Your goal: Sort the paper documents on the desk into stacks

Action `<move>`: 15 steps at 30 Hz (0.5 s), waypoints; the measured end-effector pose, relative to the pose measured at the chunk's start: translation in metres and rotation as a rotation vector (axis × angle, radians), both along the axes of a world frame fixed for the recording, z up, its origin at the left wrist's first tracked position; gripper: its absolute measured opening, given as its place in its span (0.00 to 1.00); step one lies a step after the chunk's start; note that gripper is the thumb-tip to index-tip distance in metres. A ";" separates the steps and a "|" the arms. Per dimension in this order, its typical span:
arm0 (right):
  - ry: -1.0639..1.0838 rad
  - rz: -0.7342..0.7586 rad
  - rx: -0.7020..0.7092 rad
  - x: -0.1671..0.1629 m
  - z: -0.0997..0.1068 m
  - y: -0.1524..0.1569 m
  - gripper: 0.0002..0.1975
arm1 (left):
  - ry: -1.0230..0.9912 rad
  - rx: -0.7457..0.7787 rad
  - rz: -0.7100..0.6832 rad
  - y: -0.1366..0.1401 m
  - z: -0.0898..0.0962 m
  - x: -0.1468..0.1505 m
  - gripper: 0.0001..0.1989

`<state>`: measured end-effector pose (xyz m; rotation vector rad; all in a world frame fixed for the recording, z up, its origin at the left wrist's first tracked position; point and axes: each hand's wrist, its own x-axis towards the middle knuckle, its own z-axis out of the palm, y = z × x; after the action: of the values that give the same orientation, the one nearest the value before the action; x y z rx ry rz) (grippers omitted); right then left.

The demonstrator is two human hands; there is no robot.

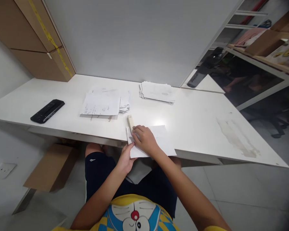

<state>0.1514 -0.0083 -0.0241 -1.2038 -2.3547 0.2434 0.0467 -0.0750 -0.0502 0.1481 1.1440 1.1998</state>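
Note:
White sheets of paper lie at the front edge of the desk, partly jutting over it. My left hand pinches their near left corner, thumb on top and fingers underneath. At the sheets' left edge is a slim cream stapler, pointing away from me. My right hand is closed over its near end, which the fingers hide, and rests over the paper. Beyond the hands, to the left, sits a pile of printed papers. Another paper stack lies farther back.
A black device like a large phone lies on the desk's left. Cardboard boxes stand at the back left corner, and another box is below the desk. A dark bottle stands beyond the grey partition. A greyish smear marks the right side.

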 end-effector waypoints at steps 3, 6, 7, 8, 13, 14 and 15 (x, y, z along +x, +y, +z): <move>-0.005 0.004 -0.037 0.002 0.002 0.002 0.10 | 0.011 -0.012 -0.010 -0.001 0.003 -0.001 0.12; 0.012 0.018 -0.053 0.006 0.004 0.003 0.13 | 0.039 0.048 -0.044 -0.005 0.004 -0.002 0.15; 0.030 0.021 -0.049 0.008 0.003 0.002 0.13 | 0.053 0.077 -0.049 -0.008 0.004 -0.003 0.17; 0.053 0.022 -0.043 0.010 0.002 0.001 0.14 | 0.069 0.103 -0.050 -0.011 0.005 -0.003 0.19; 0.201 -0.010 -0.046 0.035 -0.003 -0.023 0.18 | 0.218 0.201 -0.040 -0.043 0.009 -0.008 0.20; 0.223 -0.011 -0.056 0.041 -0.003 -0.031 0.19 | 0.274 0.212 -0.035 -0.052 0.010 -0.011 0.20; 0.239 -0.004 -0.067 0.047 -0.002 -0.040 0.19 | 0.324 0.221 -0.039 -0.061 0.010 -0.014 0.20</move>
<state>0.1987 -0.0486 -0.0265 -1.1419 -2.1520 0.4421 0.0329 -0.1360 -0.0404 0.5468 1.2776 1.2966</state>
